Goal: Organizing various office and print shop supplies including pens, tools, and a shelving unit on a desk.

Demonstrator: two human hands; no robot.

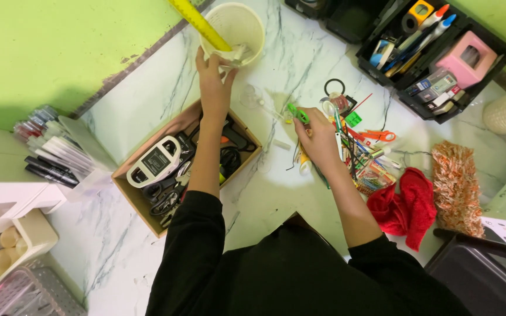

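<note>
Left hand (214,82): extended to the near rim of a cream perforated cup (235,26) at the far edge of the marble bench (288,193); fingers closed on a small pale item at the rim, which cannot be identified. A yellow ruler (199,23) is stood slanting in the cup

Right hand (318,140): laid on a heap of pens and stationery (361,155); fingers closed around a green-tipped item (297,112)

Cardboard box of tools (177,169): beneath the left forearm

Red cloth (405,205): just right of the heap
</note>
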